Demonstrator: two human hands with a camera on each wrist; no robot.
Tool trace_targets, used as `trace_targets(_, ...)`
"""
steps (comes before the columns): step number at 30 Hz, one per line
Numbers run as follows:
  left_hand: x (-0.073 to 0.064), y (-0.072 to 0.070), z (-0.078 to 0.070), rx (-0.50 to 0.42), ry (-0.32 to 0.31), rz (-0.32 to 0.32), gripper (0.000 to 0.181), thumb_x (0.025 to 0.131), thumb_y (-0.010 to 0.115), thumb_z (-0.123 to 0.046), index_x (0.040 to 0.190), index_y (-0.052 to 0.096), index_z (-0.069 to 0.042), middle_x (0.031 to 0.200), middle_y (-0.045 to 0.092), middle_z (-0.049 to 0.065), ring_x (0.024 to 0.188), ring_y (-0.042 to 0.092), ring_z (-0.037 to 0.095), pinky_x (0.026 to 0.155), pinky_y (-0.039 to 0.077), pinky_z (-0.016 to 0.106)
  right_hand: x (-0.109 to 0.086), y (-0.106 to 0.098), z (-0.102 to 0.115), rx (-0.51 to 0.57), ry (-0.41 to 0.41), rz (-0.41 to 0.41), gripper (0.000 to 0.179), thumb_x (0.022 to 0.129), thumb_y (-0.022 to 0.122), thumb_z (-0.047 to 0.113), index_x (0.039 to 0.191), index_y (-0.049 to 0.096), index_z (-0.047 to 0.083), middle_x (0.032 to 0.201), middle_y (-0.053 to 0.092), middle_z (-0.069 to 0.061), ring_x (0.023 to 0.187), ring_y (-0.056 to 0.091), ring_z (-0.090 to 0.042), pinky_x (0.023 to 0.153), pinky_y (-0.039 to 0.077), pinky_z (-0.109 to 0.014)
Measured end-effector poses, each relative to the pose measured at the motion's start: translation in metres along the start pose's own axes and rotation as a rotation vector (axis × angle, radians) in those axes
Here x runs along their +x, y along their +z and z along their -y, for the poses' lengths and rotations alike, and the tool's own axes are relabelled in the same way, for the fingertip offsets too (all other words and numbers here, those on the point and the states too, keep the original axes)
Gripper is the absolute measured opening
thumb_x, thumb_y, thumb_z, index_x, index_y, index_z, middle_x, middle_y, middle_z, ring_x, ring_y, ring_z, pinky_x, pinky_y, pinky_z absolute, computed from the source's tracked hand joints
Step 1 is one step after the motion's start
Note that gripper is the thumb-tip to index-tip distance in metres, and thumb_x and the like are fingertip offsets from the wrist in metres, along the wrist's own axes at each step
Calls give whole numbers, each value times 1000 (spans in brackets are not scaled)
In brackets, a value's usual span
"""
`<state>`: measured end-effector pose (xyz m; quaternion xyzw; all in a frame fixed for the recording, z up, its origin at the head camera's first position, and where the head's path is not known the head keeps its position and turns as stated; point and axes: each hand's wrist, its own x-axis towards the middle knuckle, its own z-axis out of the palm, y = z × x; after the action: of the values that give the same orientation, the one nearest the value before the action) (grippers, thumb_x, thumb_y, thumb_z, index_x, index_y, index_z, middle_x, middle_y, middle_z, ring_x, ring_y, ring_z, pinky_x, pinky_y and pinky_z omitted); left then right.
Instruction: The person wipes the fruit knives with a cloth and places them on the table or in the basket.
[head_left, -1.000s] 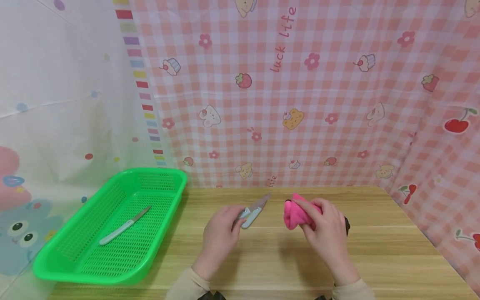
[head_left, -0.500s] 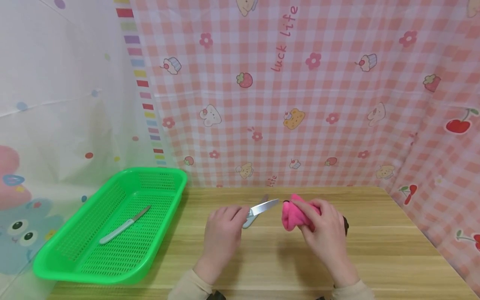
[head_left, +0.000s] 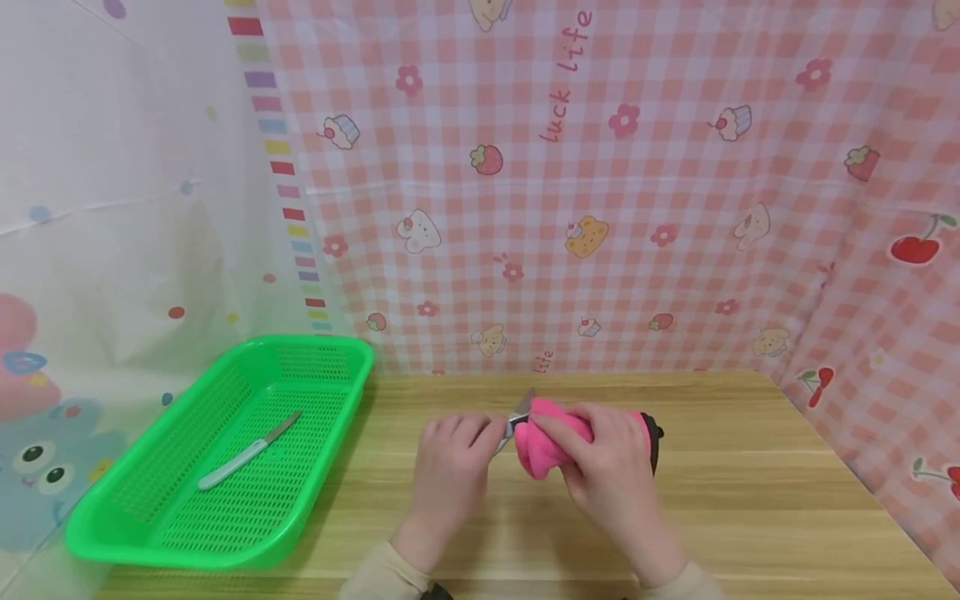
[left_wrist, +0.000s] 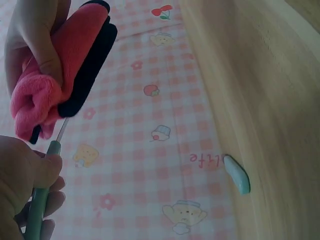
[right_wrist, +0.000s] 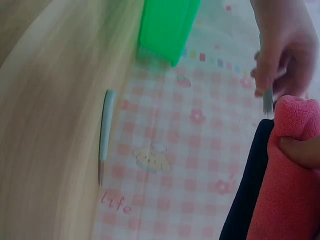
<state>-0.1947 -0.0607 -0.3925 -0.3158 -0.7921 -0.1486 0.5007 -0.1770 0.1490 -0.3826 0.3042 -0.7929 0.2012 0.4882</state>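
Observation:
My left hand [head_left: 453, 462] grips a small knife by its pale blue-green handle [left_wrist: 37, 210]. Its blade runs to the folded end of a pink fleecy cloth [head_left: 551, 437] with a black side, and most of the blade is hidden there. Fingers and thumb of my right hand [head_left: 611, 471] hold the cloth, bunched into a roll, above the table. Behind the hands lies a second knife [right_wrist: 106, 127] on the tabletop, partly covered in the head view by the cloth and left hand.
A green plastic basket [head_left: 356, 392] with perforated sides stands on the left of the wooden table [head_left: 750, 500]. Inside it lies another knife [head_left: 243, 457] with a pale handle. A pink checked curtain [head_left: 480, 208] hangs behind the table's back edge.
The right hand has brought the cloth left to the knife in the left hand. That knife has swung to point right, and its blade, bare half a second ago, is now mostly hidden at the cloth.

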Motion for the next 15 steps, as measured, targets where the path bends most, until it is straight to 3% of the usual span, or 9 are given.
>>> trace_targets(6,-2,0,-2,-22,13,14,32,76,72,8,103,72,-10,89,66,3,78,62,22,60,40,32,-2,7,7,-41,27,68,51,69,73,-4,112,74,23,99,62,-13,88,60,-32,76,47,-51)
trace_targets(15,-2,3,0,-52,30,-48,12,93,62,-10,99,73,-9,88,66,3,74,61,21,58,36,30,-3,5,4,-89,85,69,54,67,73,-6,112,74,24,99,62,-13,87,59,-33,77,47,-52)
